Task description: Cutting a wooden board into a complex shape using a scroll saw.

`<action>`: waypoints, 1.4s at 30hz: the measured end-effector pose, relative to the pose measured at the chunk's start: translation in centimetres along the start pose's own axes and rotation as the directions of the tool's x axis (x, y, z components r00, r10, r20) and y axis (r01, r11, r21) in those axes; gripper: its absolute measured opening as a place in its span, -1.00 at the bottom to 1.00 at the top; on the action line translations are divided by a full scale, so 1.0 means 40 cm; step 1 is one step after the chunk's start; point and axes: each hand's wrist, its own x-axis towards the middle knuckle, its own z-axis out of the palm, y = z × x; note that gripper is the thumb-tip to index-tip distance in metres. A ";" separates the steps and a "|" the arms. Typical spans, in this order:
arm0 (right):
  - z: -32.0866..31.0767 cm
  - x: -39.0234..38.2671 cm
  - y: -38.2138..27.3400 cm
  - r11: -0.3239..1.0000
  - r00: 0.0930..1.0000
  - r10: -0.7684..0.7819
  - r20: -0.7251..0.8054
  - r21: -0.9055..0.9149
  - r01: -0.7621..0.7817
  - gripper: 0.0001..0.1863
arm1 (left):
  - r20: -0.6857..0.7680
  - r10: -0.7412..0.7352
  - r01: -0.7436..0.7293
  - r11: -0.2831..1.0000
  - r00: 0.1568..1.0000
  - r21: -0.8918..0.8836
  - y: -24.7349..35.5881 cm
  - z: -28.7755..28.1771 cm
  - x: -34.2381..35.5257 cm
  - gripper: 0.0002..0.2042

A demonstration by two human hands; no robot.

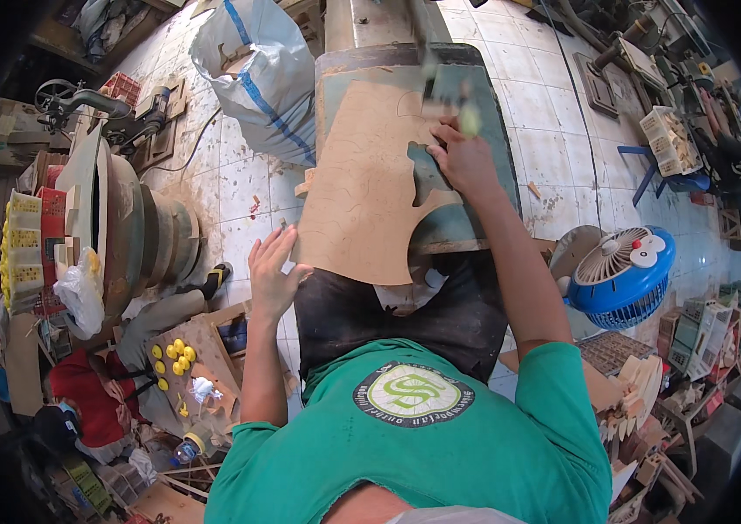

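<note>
A thin brown sheet (357,183), perhaps board, lies on the dark green machine table (500,148). Faint curved outlines run over it, and its right side has curved cut-outs. My left hand (274,269) rests at the sheet's near left edge, fingers stretched and apart, thumb by the corner. At the far right of the sheet, my right hand (468,162) has bent fingers and thumb closed at its edge. Just beyond those fingers is the machine head (440,92), blurred, with a pale green part beside it. The exact contact under my right fingertips is hidden.
A white woven sack (257,87) stands beyond the table's left. At far left are a large round machine (117,218) and stacked crates (25,249). Another person in red (91,393) sits lower left, near several yellow round pieces (180,356). A blue fan (619,279) stands right.
</note>
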 end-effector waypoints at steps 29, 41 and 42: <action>0.025 -0.009 0.076 0.976 0.986 -0.121 0.118 -0.168 0.140 -0.45 | 0.087 -0.482 0.305 0.396 0.872 -0.866 0.070 0.079 0.070 -0.45; 0.027 -0.016 0.046 0.981 0.995 -0.100 0.018 -0.166 0.101 -0.47 | 0.114 -0.460 0.327 0.415 0.881 -0.849 -0.011 0.079 0.118 -0.46; 0.027 -0.016 0.042 0.982 0.995 -0.100 0.020 -0.159 0.102 -0.47 | 0.106 -0.469 0.334 0.436 0.877 -0.836 -0.020 0.078 0.125 -0.46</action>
